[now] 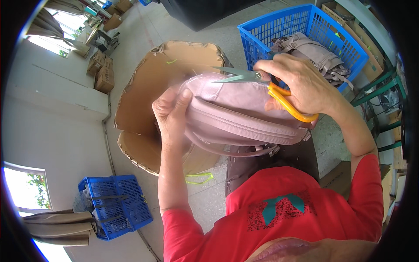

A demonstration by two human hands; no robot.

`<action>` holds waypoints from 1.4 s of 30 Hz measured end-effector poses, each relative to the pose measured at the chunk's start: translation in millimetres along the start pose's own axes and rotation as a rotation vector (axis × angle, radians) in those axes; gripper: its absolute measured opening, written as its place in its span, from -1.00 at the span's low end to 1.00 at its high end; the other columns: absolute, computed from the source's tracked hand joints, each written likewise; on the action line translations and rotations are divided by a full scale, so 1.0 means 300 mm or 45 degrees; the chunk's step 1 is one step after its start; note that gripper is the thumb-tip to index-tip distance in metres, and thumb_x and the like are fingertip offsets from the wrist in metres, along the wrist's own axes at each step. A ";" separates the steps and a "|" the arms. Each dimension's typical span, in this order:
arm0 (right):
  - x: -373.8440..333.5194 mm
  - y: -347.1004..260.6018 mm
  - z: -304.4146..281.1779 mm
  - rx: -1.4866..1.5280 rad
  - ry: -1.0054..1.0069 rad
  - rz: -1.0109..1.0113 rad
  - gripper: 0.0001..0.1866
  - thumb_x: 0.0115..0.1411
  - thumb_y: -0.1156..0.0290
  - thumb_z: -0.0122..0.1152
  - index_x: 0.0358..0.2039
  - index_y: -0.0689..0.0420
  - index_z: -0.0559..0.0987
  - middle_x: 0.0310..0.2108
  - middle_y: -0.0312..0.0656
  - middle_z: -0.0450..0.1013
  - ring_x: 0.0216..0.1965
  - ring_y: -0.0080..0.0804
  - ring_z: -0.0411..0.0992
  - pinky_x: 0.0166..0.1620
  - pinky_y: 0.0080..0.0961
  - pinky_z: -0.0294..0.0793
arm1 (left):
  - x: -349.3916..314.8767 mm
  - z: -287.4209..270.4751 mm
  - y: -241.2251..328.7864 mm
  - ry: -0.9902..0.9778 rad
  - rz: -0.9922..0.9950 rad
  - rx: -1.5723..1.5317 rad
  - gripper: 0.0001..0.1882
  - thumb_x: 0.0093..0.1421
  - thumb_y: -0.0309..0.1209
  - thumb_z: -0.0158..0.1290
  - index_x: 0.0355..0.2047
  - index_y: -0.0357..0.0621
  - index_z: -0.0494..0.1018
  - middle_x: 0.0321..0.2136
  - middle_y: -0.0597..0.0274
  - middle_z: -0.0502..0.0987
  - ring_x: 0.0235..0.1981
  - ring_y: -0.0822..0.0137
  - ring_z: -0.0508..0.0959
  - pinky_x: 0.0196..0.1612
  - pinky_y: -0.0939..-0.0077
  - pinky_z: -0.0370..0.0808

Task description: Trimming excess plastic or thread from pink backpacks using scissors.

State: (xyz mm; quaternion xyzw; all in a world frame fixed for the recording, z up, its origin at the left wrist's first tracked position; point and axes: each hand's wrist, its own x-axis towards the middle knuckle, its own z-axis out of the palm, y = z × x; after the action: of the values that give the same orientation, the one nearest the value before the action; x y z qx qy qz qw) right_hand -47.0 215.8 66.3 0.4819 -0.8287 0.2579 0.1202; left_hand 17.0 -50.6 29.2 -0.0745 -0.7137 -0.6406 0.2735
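Observation:
A pale pink backpack (244, 118) with a zip and straps lies across my lap. My left hand (171, 109) grips its left edge, thumb on top of the fabric. My right hand (301, 83) is closed round a pair of scissors (279, 94) with orange handles. The scissor blades are parted and point left, just above the backpack's upper edge. Loose threads stick up from the fabric near the blade tips. The backpack's underside and some of my left fingers are hidden.
A big open cardboard box (135, 96) stands on the floor beyond my left hand. At the far right, a blue plastic crate (279, 26) holds folded packs (310, 50). Blue crates (115, 205) stand by the left wall. A green metal frame (379, 89) rises at the right.

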 end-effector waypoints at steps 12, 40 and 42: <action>0.004 0.011 -0.013 -0.152 0.055 -0.124 -0.55 -0.10 0.13 0.29 -0.30 0.14 0.38 -0.65 -0.16 0.30 -0.59 -0.22 0.36 -0.53 -0.37 0.32 | -0.003 0.052 0.048 -0.011 -0.135 0.050 -0.87 0.04 -0.49 0.08 -0.39 -0.27 0.52 -0.52 0.39 0.49 -0.45 0.56 0.39 -0.27 0.66 0.32; -0.012 0.051 -0.059 -0.288 -0.001 -0.256 -0.55 -0.14 0.16 0.30 -0.30 0.13 0.38 -0.64 -0.20 0.27 -0.60 -0.25 0.33 -0.55 -0.40 0.29 | -0.012 0.090 0.063 -0.152 0.032 0.310 -0.87 0.02 -0.47 0.07 -0.43 -0.28 0.49 -0.60 0.24 0.47 -0.54 0.47 0.39 -0.39 0.63 0.33; -0.031 0.053 -0.067 -0.281 -0.032 -0.185 -0.55 -0.14 0.15 0.30 -0.31 0.12 0.38 -0.62 -0.21 0.28 -0.55 -0.25 0.34 -0.51 -0.37 0.31 | -0.016 0.098 0.069 -0.160 0.137 0.402 -0.87 0.02 -0.47 0.07 -0.43 -0.28 0.50 -0.63 0.22 0.46 -0.58 0.45 0.39 -0.41 0.61 0.33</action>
State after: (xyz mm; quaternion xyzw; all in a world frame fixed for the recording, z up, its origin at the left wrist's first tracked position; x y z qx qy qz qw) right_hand -57.1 239.9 74.0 0.5278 -0.8164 0.1498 0.1804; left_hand 21.8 -17.9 44.0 -0.1084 -0.8160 -0.4991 0.2706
